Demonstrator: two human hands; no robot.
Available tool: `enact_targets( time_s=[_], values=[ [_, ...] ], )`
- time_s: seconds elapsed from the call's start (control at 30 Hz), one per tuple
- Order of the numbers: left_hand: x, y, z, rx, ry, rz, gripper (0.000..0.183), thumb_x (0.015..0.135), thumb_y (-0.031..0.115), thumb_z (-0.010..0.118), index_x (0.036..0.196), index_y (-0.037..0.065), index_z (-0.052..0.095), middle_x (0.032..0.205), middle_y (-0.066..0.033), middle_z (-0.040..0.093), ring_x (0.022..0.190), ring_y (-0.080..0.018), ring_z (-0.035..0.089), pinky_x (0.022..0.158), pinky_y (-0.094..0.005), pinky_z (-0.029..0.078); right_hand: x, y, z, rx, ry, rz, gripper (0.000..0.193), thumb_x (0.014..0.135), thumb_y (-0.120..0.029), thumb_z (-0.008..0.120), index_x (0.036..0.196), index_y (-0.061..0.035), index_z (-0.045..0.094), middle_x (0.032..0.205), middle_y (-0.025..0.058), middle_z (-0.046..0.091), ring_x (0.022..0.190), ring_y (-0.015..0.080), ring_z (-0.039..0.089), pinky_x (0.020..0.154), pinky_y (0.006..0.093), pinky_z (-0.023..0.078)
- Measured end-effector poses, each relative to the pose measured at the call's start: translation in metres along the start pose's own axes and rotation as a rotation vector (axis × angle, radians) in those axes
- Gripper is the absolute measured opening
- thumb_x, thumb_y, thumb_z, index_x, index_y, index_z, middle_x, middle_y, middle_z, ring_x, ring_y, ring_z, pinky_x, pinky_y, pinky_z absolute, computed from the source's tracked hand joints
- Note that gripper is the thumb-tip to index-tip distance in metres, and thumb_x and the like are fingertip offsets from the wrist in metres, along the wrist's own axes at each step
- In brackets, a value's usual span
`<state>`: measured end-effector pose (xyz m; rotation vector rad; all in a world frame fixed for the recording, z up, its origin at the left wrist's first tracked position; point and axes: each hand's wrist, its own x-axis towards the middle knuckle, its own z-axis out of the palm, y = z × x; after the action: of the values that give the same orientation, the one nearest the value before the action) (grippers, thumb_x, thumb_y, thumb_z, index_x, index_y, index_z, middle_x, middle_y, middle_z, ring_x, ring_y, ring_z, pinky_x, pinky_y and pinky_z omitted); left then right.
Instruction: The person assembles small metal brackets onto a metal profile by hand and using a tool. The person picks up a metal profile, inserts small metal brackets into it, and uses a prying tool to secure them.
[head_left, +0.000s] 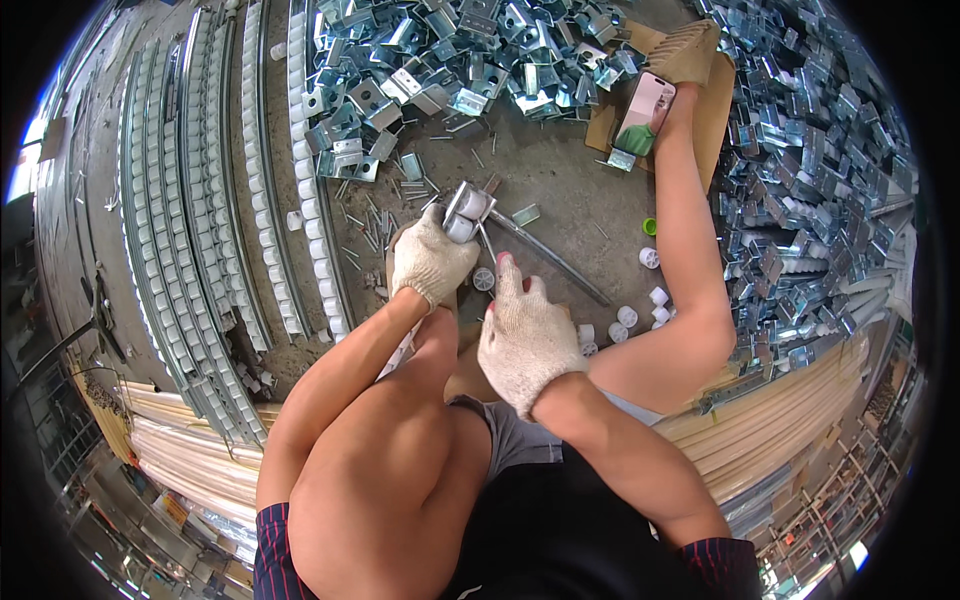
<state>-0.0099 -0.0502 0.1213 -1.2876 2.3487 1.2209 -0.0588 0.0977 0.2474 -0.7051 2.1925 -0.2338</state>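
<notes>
My left hand (432, 258), in a cream knitted glove, is closed around a metal bracket (487, 203). Two white rollers (470, 205) sit side by side inside the bracket. My right hand (530, 345), gloved alike with bare fingertips, is just to the right and nearer to me. Its index finger reaches toward the bracket, and its fingers are apart. By that fingertip a thin metal pin (487, 243) slants down from the bracket; whether the finger touches it I cannot tell. A long metal rod (555, 258) slants across the floor beyond my right hand.
Loose metal brackets (440, 60) are heaped ahead, with more brackets (820, 180) at the right. Roller tracks (185, 220) lie in rows at the left. Small pins (375, 225) and white rollers (627, 317) are scattered near me. A phone (645, 112) rests against my right lower leg.
</notes>
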Motion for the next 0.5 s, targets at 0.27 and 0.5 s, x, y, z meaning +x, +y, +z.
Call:
enact_targets(
  time_s=[0.27, 0.5],
  values=[
    [-0.002, 0.005, 0.006, 0.053, 0.048, 0.017, 0.046, 0.078, 0.034, 0.075, 0.115, 0.007, 0.069, 0.099, -0.0233, 0.076, 0.097, -0.0448, 0.073, 0.088, -0.0501, 0.058, 0.007, 0.006, 0.115, 0.847, 0.402, -0.085, 0.062, 0.101, -0.011, 0.055, 0.156, 0.0088, 0.034, 0.147, 0.0380, 0.048, 0.136, 0.0515, 0.051, 0.113, 0.0490, 0.045],
    [0.002, -0.012, 0.013, 0.051, 0.059, 0.050, 0.056, 0.073, 0.032, 0.082, 0.120, 0.006, 0.067, 0.103, -0.0217, 0.076, 0.098, -0.0422, 0.074, 0.087, -0.0469, 0.058, 0.011, -0.003, 0.154, 1.057, 0.483, -0.119, 0.063, 0.100, -0.005, 0.057, 0.157, 0.0066, 0.035, 0.154, 0.0298, 0.047, 0.139, 0.0405, 0.052, 0.115, 0.0429, 0.044]
  ],
)
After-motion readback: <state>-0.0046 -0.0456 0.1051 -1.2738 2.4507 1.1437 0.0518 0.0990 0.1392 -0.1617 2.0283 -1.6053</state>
